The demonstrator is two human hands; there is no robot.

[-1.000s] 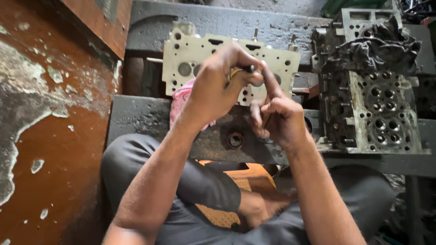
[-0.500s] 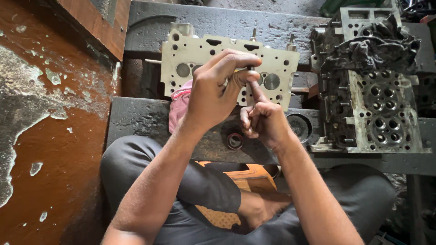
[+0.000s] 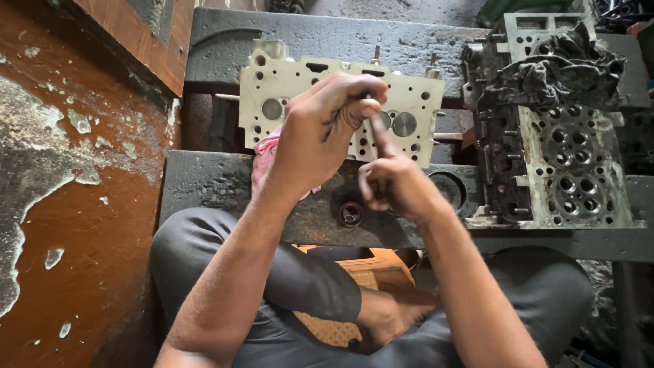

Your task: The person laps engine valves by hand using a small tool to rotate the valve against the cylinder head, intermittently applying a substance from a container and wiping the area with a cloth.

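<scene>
Two hands meet over the pale, flat aluminium cylinder head that lies face-up across the dark grey metal worktop. Our left hand is curled into a fist-like grip, thumb and forefinger pinched narrow on a small slim tool whose shape we cannot make out; only a pale tip shows at the fingertips. Our right hand sits just below and to the right, most fingers folded, the index finger raised straight so its tip touches the left hand's pinch. We cannot tell whether the right hand holds anything.

The pinch hovers directly over the middle of the cylinder head, beside two round grey valve faces. A pink cloth shows under the left wrist, at the head's near edge. A small dark round seal with a reddish rim rests on the worktop below the right hand. To the right stands a second, grimy grey cylinder head with a crumpled black rag draped on its far end. Rust-brown floor lies to the left.
</scene>
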